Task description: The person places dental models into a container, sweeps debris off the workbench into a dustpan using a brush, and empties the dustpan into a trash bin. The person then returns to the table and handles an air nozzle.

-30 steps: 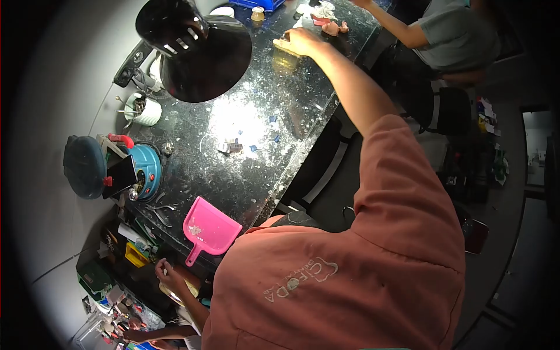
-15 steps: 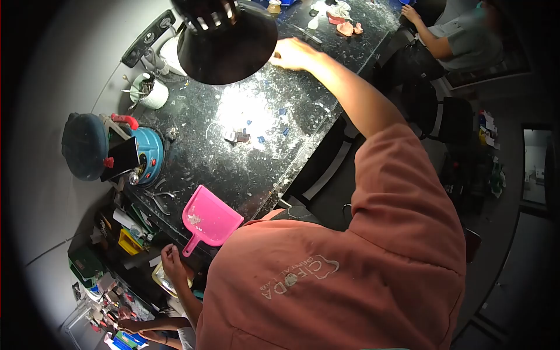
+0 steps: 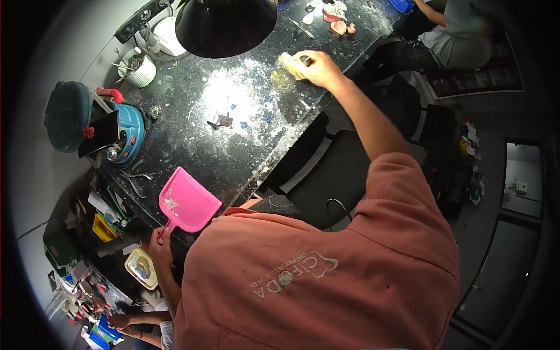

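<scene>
My right hand [image 3: 321,69] is closed on a brush [image 3: 290,66] with pale yellow bristles and a dark knob, at the upper middle of the dark worktable [image 3: 192,149]. The bristles are low over the tabletop. At the lower left, my left hand [image 3: 161,246] grips the handle of a pink dustpan [image 3: 189,201], whose pan lies over the table's near corner with white scraps in it. Small brown and grey blocks [image 3: 220,120] and blue bits [image 3: 244,125] lie in the bright lamplight between my hands.
A black lamp [image 3: 227,26] hangs over the table. A blue device [image 3: 127,137], a tool cup [image 3: 139,71] and pliers [image 3: 137,182] stand or lie left. Pink pieces [image 3: 338,27] lie far back. Other people are upper right [image 3: 458,44] and lower left [image 3: 119,322].
My left hand has moved up to the dustpan handle and closed on it. My right hand, with the brush, has come out from beside the lamp shade. The whole view has shifted.
</scene>
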The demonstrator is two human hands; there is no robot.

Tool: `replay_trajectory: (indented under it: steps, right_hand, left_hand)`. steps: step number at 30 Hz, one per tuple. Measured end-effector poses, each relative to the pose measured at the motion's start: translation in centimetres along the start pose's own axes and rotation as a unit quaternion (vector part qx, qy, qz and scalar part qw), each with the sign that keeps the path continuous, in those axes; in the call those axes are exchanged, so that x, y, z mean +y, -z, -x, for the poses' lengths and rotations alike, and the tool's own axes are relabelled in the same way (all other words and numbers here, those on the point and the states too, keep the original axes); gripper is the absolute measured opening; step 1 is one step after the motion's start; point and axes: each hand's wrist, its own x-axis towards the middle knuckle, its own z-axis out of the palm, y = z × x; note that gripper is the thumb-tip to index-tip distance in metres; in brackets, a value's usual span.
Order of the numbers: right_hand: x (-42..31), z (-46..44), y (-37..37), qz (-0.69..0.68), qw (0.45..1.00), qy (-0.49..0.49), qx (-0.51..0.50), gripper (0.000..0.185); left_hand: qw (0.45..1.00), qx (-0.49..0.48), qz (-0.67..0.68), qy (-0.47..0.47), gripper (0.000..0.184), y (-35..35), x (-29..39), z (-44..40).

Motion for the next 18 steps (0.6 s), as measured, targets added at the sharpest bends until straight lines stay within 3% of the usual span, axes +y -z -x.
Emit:
replay_trajectory:
  steps: [1,2,3,4,5,6,8,9,11,14,15,18]
  right_hand:
    - [-0.7,0.6,1.4,-0.043,0.997,-0.017,0.054,0.03]
    - [3.5,-1.3,1.5,-0.106,0.988,0.007,0.116,0.029]
    - [4.9,-2.2,3.9,0.009,0.989,-0.031,0.144,0.035]
    - [8.2,-3.8,6.1,0.172,0.971,-0.134,0.101,0.044]
    - [13.4,-5.2,7.5,0.255,0.954,-0.137,0.075,0.049]
    - [13.4,-3.7,8.0,0.246,0.953,-0.125,0.129,0.048]
    - [16.4,-2.9,5.7,0.196,0.959,-0.174,0.106,0.042]
    - [14.9,-1.8,3.7,0.169,0.966,-0.132,0.142,0.04]
    - [7.1,1.0,1.1,0.205,0.97,-0.074,0.111,0.034]
    - [-0.6,4.1,-2.9,0.204,0.972,-0.114,0.014,0.034]
    - [-0.4,4.2,-5.1,0.186,0.979,-0.069,0.045,0.033]
    - [-5.9,6.0,-1.8,-0.013,0.985,-0.169,0.043,0.039]
  left_hand:
    - [1.0,-0.005,-0.017,0.01,0.029,0.1,0.3,0.1]
    - [1.0,-0.004,-0.016,0.013,0.029,0.2,0.4,0.2]
    - [1.0,-0.007,-0.024,0.014,0.03,0.4,0.3,0.4]
    - [0.999,-0.009,-0.032,0.015,0.03,0.4,0.1,0.6]
    - [1.0,-0.003,-0.026,0.007,0.031,0.3,-0.2,0.8]
    - [1.0,-0.005,-0.026,0.008,0.031,0.1,-0.2,1.1]
    - [0.999,-0.015,-0.028,0.017,0.031,0.1,0.0,1.6]
    - [0.999,-0.019,-0.032,0.019,0.031,0.3,-0.1,1.7]
    - [0.998,-0.044,-0.025,0.033,0.031,0.1,-0.9,1.9]
    - [0.998,-0.061,0.005,0.007,0.032,-0.9,-1.2,1.8]
    - [0.997,-0.079,0.005,0.012,0.034,-1.1,-1.1,1.6]
    - [0.996,-0.09,-0.023,0.006,0.035,-1.3,0.6,1.8]
